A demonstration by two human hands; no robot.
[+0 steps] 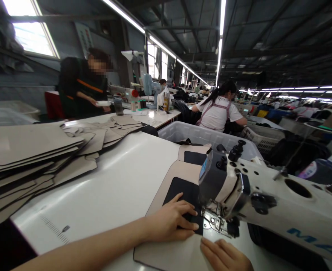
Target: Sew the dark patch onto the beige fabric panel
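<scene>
Seam barely begun: left hand (170, 222), fingers flat, presses black patch (182, 192) at sewing machine (228, 192); right hand (225, 256) flat on beige panel (166, 254) below it; stack (32, 158) unsewn.

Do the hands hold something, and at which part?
Nothing is gripped. The left hand presses flat on the dark patch of the beige piece; the right hand rests on its near edge.

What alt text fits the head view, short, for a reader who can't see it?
A person's left hand presses flat on a dark patch on a beige panel beside a sewing machine, right hand flat on the panel's near edge. A stack of beige pieces lies left on the white table; other people sit at stations behind.
</scene>
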